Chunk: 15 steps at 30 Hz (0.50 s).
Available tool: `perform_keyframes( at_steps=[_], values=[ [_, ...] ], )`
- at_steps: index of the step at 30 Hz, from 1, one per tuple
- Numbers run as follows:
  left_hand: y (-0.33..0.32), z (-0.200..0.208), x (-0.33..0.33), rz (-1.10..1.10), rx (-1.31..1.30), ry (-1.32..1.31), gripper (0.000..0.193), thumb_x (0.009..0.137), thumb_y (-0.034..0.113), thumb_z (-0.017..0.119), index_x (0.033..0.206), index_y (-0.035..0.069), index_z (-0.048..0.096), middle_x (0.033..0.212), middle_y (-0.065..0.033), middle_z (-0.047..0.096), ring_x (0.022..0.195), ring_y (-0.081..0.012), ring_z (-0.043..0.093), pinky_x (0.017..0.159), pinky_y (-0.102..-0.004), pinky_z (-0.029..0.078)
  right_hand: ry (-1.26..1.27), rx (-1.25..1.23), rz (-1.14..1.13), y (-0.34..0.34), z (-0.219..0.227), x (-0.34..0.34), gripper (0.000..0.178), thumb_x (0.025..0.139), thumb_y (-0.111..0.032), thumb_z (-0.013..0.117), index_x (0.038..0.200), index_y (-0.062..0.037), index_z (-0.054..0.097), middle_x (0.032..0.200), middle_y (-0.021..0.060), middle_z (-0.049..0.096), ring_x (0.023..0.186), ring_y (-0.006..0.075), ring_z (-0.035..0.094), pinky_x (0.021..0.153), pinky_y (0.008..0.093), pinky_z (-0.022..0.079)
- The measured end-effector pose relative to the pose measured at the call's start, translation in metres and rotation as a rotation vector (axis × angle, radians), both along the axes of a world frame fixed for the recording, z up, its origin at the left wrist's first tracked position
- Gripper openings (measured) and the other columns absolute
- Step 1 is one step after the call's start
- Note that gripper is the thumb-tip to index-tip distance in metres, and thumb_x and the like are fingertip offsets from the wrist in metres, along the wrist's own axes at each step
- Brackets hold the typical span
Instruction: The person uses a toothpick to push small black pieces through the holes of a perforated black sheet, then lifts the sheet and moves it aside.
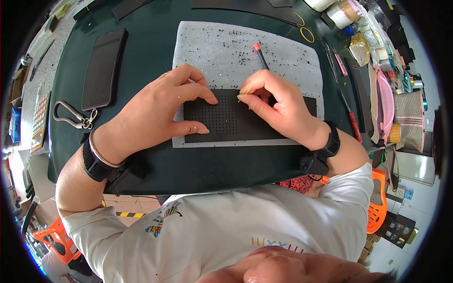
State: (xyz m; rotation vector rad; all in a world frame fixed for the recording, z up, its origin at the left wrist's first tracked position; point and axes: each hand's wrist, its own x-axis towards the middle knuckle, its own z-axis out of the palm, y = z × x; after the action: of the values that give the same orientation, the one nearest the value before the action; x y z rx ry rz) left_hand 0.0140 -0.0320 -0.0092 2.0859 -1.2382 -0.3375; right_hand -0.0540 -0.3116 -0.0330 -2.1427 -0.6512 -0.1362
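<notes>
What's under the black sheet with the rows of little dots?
A pale grey mat lies under the black sheet; it shows beyond the sheet's far and near edges, with dark specks scattered on its far part. The part directly beneath is covered from view.

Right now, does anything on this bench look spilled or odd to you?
Yes: tiny black specks lie scattered across the pale sheet, beyond the perforated black strip. They look like spilled crumbs against the light surface, perhaps punched from the holes, though I can't confirm that.
</notes>
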Motion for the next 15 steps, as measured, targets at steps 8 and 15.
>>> perform_keyframes(
  at_steps=[8,15],
  values=[
    [-0.0001,0.0003,0.0002,-0.006,-0.01,-0.005,0.05,0.072,0.015,0.093,0.117,0.008,0.073,0.12,-0.0084,0.056,0.111,-0.0277,0.06,0.099,-0.0377,0.052,0.035,0.044,-0.011,0.0014,-0.0004,-0.0038,0.013,0.098,0.001,0.071,0.104,-0.003,0.061,0.1,0.0061,0.07,0.071,0.0095,0.062,0.063,0.0233,0.05],
    [-0.0002,0.0001,-0.0003,-0.002,-0.011,-0.003,0.05,0.071,0.015,0.093,0.117,0.008,0.073,0.12,-0.0083,0.056,0.111,-0.0279,0.06,0.099,-0.0378,0.052,0.05,0.072,0.006,0.0006,-0.0006,-0.0075,0.012,0.099,0.001,0.071,0.104,-0.0036,0.061,0.1,0.0061,0.07,0.072,0.0095,0.062,0.063,0.0236,0.05]
  ],
)
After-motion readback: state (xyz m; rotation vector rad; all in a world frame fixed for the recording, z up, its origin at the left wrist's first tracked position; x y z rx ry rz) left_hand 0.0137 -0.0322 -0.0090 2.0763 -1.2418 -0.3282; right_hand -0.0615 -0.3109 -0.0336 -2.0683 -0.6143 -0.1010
